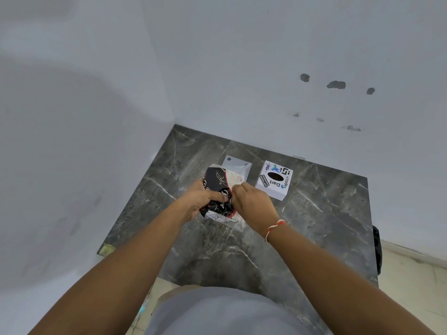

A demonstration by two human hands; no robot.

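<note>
Grey shirt [217, 313] front at the bottom edge, closest to the lens, with both forearms reaching out over it.

White walls [266, 56] meeting in a corner, chipped in spots on the right.

Dark marbled counter [326, 226] set into that corner.

White stickered box [274, 187] standing on the counter, right of the hands and apart from them. Oval hole [274, 176] in its top, dark inside.

White plain box [238, 163] just behind the work, partly hidden.

Black packet [216, 181] with red trim and pale script, held low over mid-counter, in front of the plain box. Crinkled clear plastic at its near end.

Left hand [200, 198] wrapped round the packet's near left side, thumb across the top. Right hand [254, 204] closed, fingertips pinching the packet's right edge. Red-and-white thread band [274, 228] on that wrist.

Progress, as a judgement:
- Looks early, at the opening stage, with the grip set for a tear or peel.
- Pale patch on the packet's far right side. Cannot tell if print or contents, so cannot tell if the wrap is already broken.
- Nothing drawn out yet and nothing poking from the oval hole.
- Probably left: finishing the opening, pulling out the contents, loading a box.
</note>
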